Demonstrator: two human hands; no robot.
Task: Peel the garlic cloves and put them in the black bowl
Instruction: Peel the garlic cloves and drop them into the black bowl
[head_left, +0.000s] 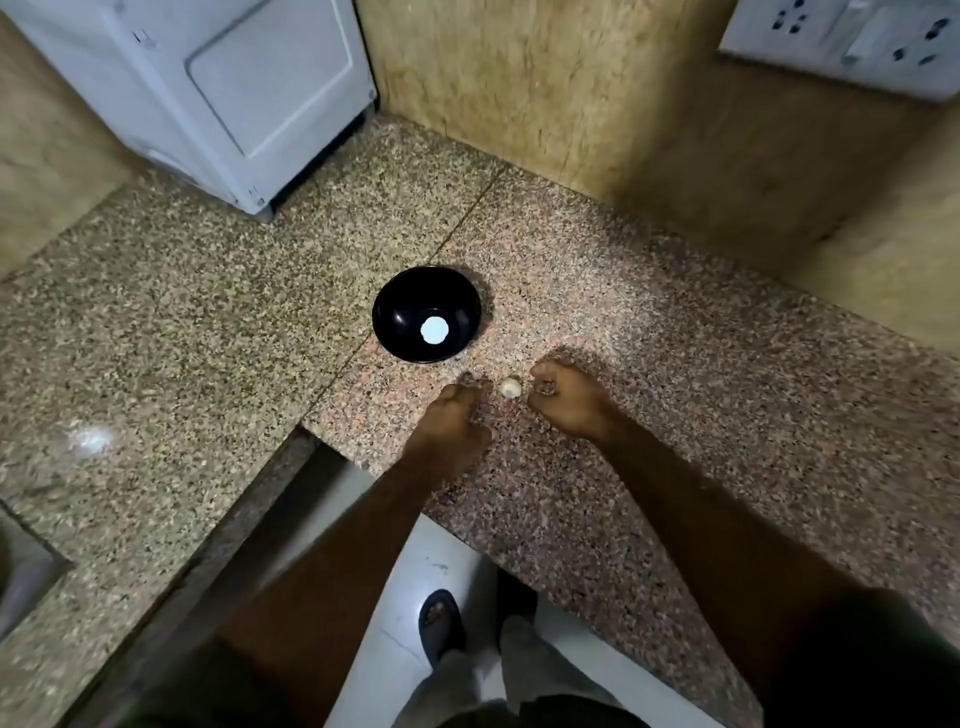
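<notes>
**A:** Garlic (510, 387) first: where is it sitting?

**B:** On the granite counter (649, 467), between my two hands and free of both. My left hand (452, 415) is just beside it on one side, my right hand (566, 400) just beside it on the other. It looks like a small whole piece with its pale skin on.

**A:** And your grip?

**B:** Both hands have their fingers curled under. The right seems to hold nothing I can make out. The left is too blurred to say whether something small is pinched in it, so I cannot tell there.

**A:** So how do you go about it well?

**B:** I think the step is picking it up to start peeling. I would pinch it with my right fingertips, steady it with my left, and work a thumbnail under the papery skin at the root end. It is small and round, so I expect it to roll or skid on the polished stone if I nudge it rather than pinch it.

**A:** And beyond that?

**B:** The black bowl (426, 312) stands close behind the garlic, upright, with only a bright reflection at its bottom. No clove shows in it, so I judge the job barely begun. The drop will be short.
</notes>
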